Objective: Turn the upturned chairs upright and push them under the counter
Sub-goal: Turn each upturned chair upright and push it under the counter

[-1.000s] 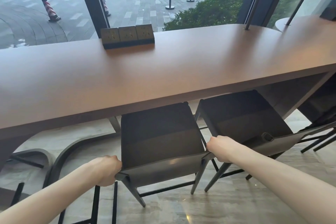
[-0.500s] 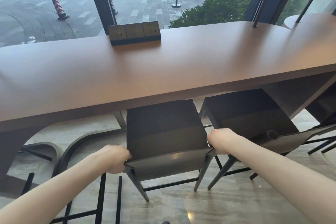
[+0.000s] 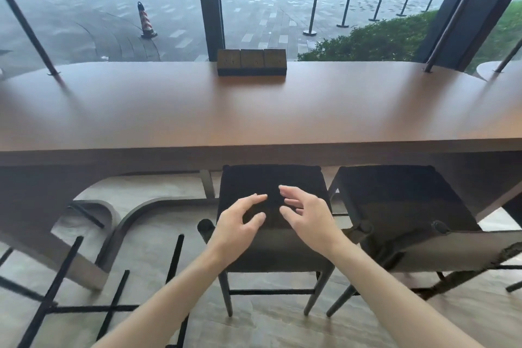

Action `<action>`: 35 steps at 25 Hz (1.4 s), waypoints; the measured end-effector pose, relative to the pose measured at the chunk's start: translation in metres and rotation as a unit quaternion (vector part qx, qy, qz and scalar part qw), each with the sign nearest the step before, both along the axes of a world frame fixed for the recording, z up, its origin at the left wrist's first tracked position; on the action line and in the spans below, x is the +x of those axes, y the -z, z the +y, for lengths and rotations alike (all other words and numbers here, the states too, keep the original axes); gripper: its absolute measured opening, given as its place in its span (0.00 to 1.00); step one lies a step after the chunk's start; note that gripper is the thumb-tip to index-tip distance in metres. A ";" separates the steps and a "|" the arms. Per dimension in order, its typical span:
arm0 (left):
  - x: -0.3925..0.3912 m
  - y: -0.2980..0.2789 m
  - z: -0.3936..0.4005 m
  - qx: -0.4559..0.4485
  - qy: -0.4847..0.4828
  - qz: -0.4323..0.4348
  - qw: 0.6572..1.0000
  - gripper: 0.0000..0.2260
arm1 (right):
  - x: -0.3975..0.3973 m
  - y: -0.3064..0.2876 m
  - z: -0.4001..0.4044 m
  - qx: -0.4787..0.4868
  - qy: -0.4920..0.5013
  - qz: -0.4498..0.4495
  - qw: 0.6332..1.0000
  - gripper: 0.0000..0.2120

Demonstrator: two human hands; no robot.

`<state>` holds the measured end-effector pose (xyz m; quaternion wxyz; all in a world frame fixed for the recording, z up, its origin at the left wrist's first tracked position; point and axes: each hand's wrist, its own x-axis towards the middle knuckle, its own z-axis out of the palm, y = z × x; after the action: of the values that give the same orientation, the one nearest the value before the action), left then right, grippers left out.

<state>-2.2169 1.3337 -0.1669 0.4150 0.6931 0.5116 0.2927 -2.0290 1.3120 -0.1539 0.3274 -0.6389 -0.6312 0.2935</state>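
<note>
A dark grey chair (image 3: 271,178) stands upright in front of me, its seat partly under the long brown counter (image 3: 254,110). A second upright dark chair (image 3: 395,200) stands to its right, angled, its seat also partly under the counter. My left hand (image 3: 240,217) and my right hand (image 3: 308,212) hover over the middle chair's seat, fingers spread, holding nothing. At the lower left, thin black chair legs (image 3: 113,299) lie across the floor; the chair they belong to is cut off by the frame.
A block of three brass sockets (image 3: 251,62) sits at the counter's far edge. Thin dark rods (image 3: 28,28) rise from the counter at left and right. A curved counter base (image 3: 135,217) stands on the pale stone floor. Windows show wet paving, a traffic cone and a hedge.
Both hands have let go of the middle chair's backrest and now hover open over its seat. The view has shifted to face the counter squarely.
</note>
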 end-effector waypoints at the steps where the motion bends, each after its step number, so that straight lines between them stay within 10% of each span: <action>1: -0.002 -0.006 -0.008 -0.007 -0.023 -0.026 0.999 0.19 | -0.005 -0.004 -0.006 0.001 0.009 0.026 1.000 0.22; 17: -0.032 -0.048 -0.283 -0.055 -0.191 -0.243 0.949 0.19 | -0.051 -0.043 -0.252 -0.038 0.007 0.237 0.971 0.14; 35: -0.127 -0.077 -0.503 -0.027 -0.223 -0.264 0.938 0.22 | -0.166 -0.073 -0.446 -0.057 -0.085 0.276 0.956 0.10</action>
<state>-2.3435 0.8304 -0.0898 0.4778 0.4473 0.5332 0.5360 -2.1949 0.8658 -0.0805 0.4258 -0.4948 -0.5505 0.5205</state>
